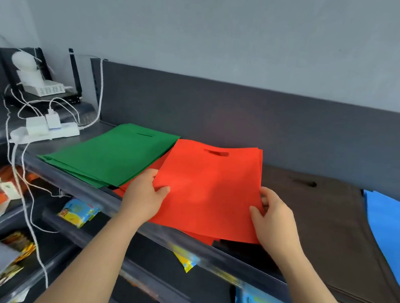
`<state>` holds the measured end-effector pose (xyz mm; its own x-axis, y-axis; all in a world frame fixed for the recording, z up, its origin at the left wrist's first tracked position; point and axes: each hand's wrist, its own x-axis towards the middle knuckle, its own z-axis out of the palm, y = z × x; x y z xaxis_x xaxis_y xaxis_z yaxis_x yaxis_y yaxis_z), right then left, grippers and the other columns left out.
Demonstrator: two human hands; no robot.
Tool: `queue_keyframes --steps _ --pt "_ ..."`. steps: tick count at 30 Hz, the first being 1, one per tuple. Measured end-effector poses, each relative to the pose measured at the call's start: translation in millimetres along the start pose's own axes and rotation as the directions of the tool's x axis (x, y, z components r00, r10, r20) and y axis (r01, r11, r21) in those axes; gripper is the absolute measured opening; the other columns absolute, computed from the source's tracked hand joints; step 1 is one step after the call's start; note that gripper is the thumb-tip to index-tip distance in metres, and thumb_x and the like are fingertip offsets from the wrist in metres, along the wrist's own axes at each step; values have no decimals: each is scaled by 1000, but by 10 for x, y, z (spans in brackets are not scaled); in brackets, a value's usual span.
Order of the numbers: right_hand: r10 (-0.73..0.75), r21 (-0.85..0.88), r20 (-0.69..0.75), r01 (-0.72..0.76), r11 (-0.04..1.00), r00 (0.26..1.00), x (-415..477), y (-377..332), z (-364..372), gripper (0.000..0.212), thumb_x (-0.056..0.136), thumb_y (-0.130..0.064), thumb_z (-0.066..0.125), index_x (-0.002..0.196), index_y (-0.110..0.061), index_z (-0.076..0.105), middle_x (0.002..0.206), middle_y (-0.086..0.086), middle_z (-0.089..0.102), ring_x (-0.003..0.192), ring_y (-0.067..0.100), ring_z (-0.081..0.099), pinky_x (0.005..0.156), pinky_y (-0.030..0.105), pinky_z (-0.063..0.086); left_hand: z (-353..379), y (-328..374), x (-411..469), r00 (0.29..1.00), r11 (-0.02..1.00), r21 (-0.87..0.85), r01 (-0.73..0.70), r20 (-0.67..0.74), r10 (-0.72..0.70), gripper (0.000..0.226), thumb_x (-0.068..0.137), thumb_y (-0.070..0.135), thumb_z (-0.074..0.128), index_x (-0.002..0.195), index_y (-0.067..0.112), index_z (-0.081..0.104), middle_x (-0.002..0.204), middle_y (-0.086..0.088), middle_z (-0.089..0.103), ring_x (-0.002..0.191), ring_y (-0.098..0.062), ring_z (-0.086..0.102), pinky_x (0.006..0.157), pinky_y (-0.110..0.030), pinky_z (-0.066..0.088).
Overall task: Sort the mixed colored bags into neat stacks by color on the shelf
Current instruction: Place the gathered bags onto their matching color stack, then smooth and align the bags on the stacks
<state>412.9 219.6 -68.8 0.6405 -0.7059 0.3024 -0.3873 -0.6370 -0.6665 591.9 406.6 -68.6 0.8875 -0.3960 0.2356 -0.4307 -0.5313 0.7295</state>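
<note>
Shelf (pixel 91 185), frame centre: red bag (pixel 210 188) pinched at both side edges by left hand (pixel 143 194) and right hand (pixel 272 217), atop red stack; green stack (pixel 112 154) left, brown, apparently, (pixel 320 220) right.

The light is soft and even, cool in tone, with no hard glare anywhere. The grey wall (pixel 227 34) is flatly lit. A faint shadow lies across the red bag (pixel 210 188) near the left hand (pixel 145 195), and the right hand (pixel 272 217) casts little. The lower shelves (pixel 43 246) sit in dimmer light and smear with motion blur at the bottom left. Straight edges bow toward the corners from the wide lens, and fine detail is soft throughout.
</note>
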Motion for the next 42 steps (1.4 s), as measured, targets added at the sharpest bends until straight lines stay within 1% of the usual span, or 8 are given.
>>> queue_keyframes --steps 5,12,15,21,25,35,39,42 --pt "68 -102 -12 -69 992 998 72 -245 319 39 86 -15 58 125 -20 53 86 -12 56 80 14 55 79 31 44 -110 -219 430 996 993 117 -25 84 15 41 89 24 63 127 13 52 116 -3 63 105 -24 59 81 -30 45" --pt "161 -463 5 -140 875 987 40 -425 589 24 89 -31 50 107 -16 55 96 1 55 94 23 57 83 34 36 -142 -421 706 981 936 329 -121 183 63 57 92 30 59 141 9 39 133 -10 51 119 -27 51 97 -37 43" --pt "146 -518 -62 -157 841 987 10 -433 611 27 88 -32 52 109 -17 59 107 3 56 100 24 54 87 36 36 -123 -438 698 969 893 387 -229 176 172 57 92 29 58 142 9 38 137 -10 47 121 -28 46 101 -37 40" --pt "70 -474 -189 -154 867 979 -90 -472 456 20 85 -21 60 98 -7 66 105 9 66 90 31 60 81 37 43 -73 -207 553 897 872 221 -437 184 403 43 94 27 53 134 12 51 131 -5 55 118 -23 50 100 -34 39" --pt "105 -466 -219 -198 862 970 -232 -437 269 35 90 -23 58 121 -7 61 125 8 61 111 29 58 97 36 42 15 34 360 844 845 116 -522 217 491 40 95 29 51 132 16 53 130 0 56 120 -20 48 101 -31 37" --pt "205 -447 -333 -345 825 920 -782 -5 -550 43 93 -31 53 132 -11 53 135 2 54 123 22 50 104 32 36 569 764 -257 729 769 -81 -633 271 629 33 91 26 58 122 14 62 118 0 63 110 -20 55 96 -29 40" --pt "237 -430 -378 -396 811 895 -1074 358 -1067 39 93 -28 54 127 -9 56 127 4 59 116 26 54 99 35 41 901 1186 -699 706 759 -153 -632 289 646 33 91 28 57 121 16 62 117 3 63 108 -16 56 92 -29 43" --pt "265 -441 -388 -430 788 883 -1325 692 -1527 44 94 -31 52 133 -10 51 136 2 53 125 23 48 105 35 37 1152 1551 -1122 697 755 -185 -629 295 653 33 93 32 54 123 20 60 117 8 61 108 -12 54 90 -28 44"
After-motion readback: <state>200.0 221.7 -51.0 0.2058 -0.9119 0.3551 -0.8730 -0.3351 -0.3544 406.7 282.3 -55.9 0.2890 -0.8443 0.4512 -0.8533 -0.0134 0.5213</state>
